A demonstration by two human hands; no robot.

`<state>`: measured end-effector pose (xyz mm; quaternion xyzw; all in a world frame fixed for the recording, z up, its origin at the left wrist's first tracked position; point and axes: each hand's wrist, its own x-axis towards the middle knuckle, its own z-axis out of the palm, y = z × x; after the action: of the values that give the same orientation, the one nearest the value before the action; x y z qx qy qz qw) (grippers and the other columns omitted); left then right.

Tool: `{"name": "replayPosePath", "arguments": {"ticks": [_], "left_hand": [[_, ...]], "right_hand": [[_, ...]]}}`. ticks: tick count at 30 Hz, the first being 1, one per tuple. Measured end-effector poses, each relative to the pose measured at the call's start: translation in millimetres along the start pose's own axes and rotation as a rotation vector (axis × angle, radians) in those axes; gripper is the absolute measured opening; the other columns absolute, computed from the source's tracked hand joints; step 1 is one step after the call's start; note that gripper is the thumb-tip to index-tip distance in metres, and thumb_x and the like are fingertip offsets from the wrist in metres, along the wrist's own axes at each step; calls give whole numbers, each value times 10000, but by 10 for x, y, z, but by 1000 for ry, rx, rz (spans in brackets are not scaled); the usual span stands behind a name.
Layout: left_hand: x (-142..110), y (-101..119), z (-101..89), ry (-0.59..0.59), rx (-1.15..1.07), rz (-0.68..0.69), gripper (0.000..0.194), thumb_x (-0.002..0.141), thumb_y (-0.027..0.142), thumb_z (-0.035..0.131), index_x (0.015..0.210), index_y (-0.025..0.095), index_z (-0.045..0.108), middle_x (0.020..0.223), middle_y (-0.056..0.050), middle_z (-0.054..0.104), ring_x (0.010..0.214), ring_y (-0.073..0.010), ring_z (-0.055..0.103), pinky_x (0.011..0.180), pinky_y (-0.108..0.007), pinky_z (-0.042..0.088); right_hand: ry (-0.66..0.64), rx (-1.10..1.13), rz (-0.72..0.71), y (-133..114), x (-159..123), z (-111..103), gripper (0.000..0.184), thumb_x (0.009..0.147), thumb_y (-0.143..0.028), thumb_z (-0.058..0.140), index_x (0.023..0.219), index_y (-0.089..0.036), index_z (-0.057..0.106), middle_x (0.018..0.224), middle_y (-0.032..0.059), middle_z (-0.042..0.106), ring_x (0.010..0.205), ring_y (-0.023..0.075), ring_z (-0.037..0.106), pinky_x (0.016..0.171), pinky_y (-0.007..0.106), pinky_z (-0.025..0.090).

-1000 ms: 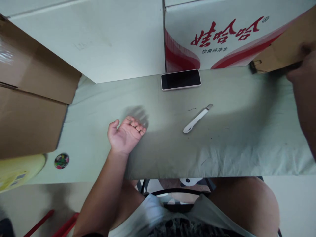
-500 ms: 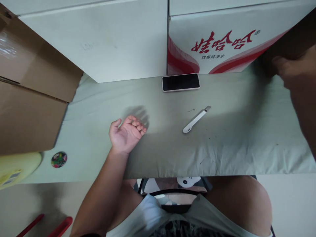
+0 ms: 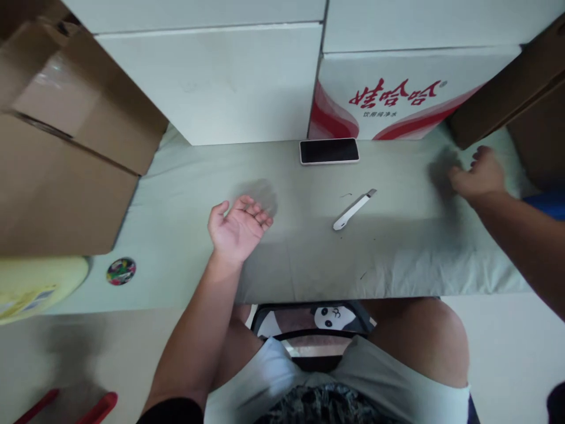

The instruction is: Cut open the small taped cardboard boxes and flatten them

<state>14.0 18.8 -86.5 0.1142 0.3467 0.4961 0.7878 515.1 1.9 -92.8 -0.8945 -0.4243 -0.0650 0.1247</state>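
Cardboard box [image 3: 494,97] stands just beyond your right hand [image 3: 480,175], one lower corner close to your curled fingers. Well to the left of your left hand [image 3: 238,232], brown cartons [image 3: 66,182] stand along the edge, with a pale yellow container [image 3: 39,288] on the side nearer you. Between that container and your left hand, a round, many-coloured disc [image 3: 120,271] lies flat on the pale green cloth [image 3: 189,188]. Your left hand is palm up and empty, fingers loosely bent, thumb held apart. Beyond it rises a plain white box [image 3: 212,82]. Between your two hands and farther from you, a phone [image 3: 329,151] lies with its dark screen up, before a white carton [image 3: 410,97] with red lettering. Closer to you, also between your hands, a white utility knife [image 3: 354,210] lies slantwise, its blade showing at the end toward your right hand. Your right hand is half curled, a gap between thumb and fingers, nothing visible in it; whether it touches the cardboard box cannot be told. Just past your right forearm, part of something blue [image 3: 547,203] shows.
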Motion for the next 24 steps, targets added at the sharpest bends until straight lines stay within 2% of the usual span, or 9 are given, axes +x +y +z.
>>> {"name": "replayPosePath", "arguments": {"ticks": [3, 5, 8, 11, 15, 19, 21, 22, 24], "left_hand": [[-112, 80, -21, -25, -53, 36, 543, 1026, 525, 374, 747, 182, 689, 681, -51, 630, 580, -172, 622, 629, -329, 596], [-201, 173, -72, -36, -91, 79, 557, 1038, 508, 344, 748, 179, 686, 678, -46, 614, 578, -169, 613, 620, -324, 585], [-341, 368, -202, -14, -152, 196, 566, 1048, 471, 310, 735, 175, 676, 668, -36, 581, 567, -157, 586, 597, -302, 555], [-456, 595, -378, 96, -165, 376, 506, 1034, 472, 400, 677, 191, 624, 641, -17, 525, 542, -136, 535, 565, -256, 500], [-527, 855, -612, 300, -182, 609, 470, 1024, 434, 446, 621, 206, 527, 583, 15, 417, 490, -109, 432, 518, -220, 407], [-540, 1007, -739, 315, -243, 651, 460, 1042, 373, 362, 613, 221, 430, 555, 23, 339, 475, -118, 352, 496, -241, 339], [-547, 1055, -763, 327, -253, 725, 430, 1035, 316, 358, 615, 225, 384, 579, 19, 345, 494, -122, 351, 520, -252, 335], [-552, 1075, -768, 345, -239, 769, 419, 1028, 290, 358, 614, 225, 363, 590, 16, 348, 507, -125, 356, 536, -255, 339], [-570, 1101, -764, 383, -179, 848, 419, 1017, 265, 355, 601, 223, 341, 594, 12, 329, 523, -133, 347, 557, -263, 337]], "right_hand": [[-104, 72, -155, -399, -387, -272, 652, 808, -52, 765, 1441, -4, 618, 1394, 375, 659, 1328, 370, 678, 1041, 467, 529], [-178, 146, -333, -789, -635, -421, 525, 788, -39, 744, 1307, -103, 706, 1342, 310, 715, 1295, 365, 699, 1101, 475, 521], [-274, 280, -656, -1532, -1012, -491, 212, 824, -109, 684, 997, -221, 729, 1263, 196, 780, 1205, 325, 742, 1092, 461, 557], [-319, 394, -942, -2430, -1432, -389, 110, 864, -195, 626, 935, -229, 703, 1275, 133, 778, 1251, 312, 719, 1146, 482, 542], [-273, 542, -1308, -3767, -2101, -346, 254, 849, -162, 583, 1074, -207, 691, 1266, 101, 756, 1206, 294, 713, 1100, 480, 575], [-174, 551, -1494, -4991, -2764, -707, 528, 878, -94, 439, 1342, -260, 626, 1464, 11, 673, 1280, 141, 645, 1146, 302, 542], [-178, 468, -1497, -5421, -2988, -933, 792, 746, -49, 365, 1463, -314, 575, 1603, -103, 554, 1461, 58, 537, 1183, 241, 448], [-110, 474, -1551, -5569, -3058, -1027, 874, 732, -72, 249, 1525, -300, 538, 1615, -93, 528, 1533, 40, 459, 1201, 300, 397], [-13, 311, -1682, -5728, -3115, -1150, 951, 716, -129, 77, 1565, -218, 495, 1504, -29, 611, 1523, 44, 466, 1150, 372, 400]]}}
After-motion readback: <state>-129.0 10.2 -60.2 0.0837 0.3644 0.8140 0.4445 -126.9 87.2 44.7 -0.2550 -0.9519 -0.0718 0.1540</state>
